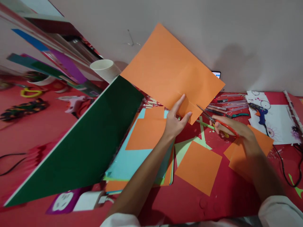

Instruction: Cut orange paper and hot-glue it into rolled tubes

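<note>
An orange square [199, 168] lies on the red desk [189, 198]. Beyond it, the right hand [238, 125] grips scissors [206, 114] in its fingers, blades at a larger orange sheet [165, 66], seemingly cutting its edge. The left hand [174, 123] clasps that sheet in its fingers, raised before the wall [236, 28].

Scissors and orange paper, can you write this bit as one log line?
left hand: holds orange sheet | right hand: holds red-handled scissors at sheet's lower right | loose orange square: overlaps pale green paper
</note>
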Demonstrator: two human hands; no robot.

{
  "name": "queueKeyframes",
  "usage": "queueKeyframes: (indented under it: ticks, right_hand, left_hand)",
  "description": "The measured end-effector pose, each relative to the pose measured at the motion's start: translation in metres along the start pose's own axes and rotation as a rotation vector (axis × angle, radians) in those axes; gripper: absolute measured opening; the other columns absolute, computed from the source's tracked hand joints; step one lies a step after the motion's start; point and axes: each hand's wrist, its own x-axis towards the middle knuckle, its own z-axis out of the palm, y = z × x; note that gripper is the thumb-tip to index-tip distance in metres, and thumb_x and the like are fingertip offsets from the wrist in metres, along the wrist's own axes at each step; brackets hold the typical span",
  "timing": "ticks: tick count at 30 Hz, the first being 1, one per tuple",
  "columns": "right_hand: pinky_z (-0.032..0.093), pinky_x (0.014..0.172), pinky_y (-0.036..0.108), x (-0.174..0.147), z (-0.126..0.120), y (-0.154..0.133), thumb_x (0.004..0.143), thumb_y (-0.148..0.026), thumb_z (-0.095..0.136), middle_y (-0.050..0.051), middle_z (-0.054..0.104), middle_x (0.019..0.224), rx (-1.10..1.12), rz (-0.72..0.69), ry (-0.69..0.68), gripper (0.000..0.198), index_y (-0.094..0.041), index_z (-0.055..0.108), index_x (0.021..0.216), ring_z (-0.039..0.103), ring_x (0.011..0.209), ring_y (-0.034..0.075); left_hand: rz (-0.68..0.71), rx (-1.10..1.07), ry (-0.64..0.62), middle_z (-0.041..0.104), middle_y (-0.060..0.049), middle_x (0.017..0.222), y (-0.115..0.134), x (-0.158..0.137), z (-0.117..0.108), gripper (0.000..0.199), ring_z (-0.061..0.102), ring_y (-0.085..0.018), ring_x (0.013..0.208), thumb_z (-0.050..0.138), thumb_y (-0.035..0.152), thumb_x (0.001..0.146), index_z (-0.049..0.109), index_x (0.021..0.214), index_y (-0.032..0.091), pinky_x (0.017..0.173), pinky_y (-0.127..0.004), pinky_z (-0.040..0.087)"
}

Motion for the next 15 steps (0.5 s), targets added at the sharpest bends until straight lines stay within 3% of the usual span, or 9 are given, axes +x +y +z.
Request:
queueKeyframes:
  ticks: [2,8,15]
  right_hand:
    - [0.036,0.038,0.028,-0.002,0.002,-0.006,0.090,-0.073,0.059,0.002,0.056,0.064,0.017,0.073,0.009,0.048,-0.026,0.057,0.080,0.052,0.050,0.015]
    - [0.036,0.041,0.026,-0.011,0.009,-0.026,0.087,-0.074,0.063,0.000,0.054,0.072,-0.009,0.027,0.009,0.048,-0.026,0.052,0.088,0.050,0.054,0.014]
    - [0.038,0.044,0.027,-0.005,0.007,-0.016,0.090,-0.069,0.061,-0.001,0.054,0.072,-0.024,0.062,-0.010,0.045,-0.025,0.050,0.089,0.053,0.055,0.015]
  left_hand:
    - [0.003,0.002,-0.016,0.050,-0.012,0.161,0.001,0.000,0.000,0.071,0.044,-0.033,0.151,0.071,0.056,0.090,0.053,0.152,0.025,0.125,-0.049,0.038]
    - [-0.002,0.035,-0.006,0.055,-0.013,0.156,0.002,-0.001,0.001,0.070,0.048,-0.037,0.148,0.072,0.056,0.090,0.056,0.149,0.023,0.121,-0.054,0.042]
    - [0.029,0.062,-0.059,0.051,-0.012,0.160,0.000,0.000,0.001,0.070,0.053,-0.032,0.145,0.066,0.058,0.093,0.050,0.153,0.027,0.118,-0.049,0.046]
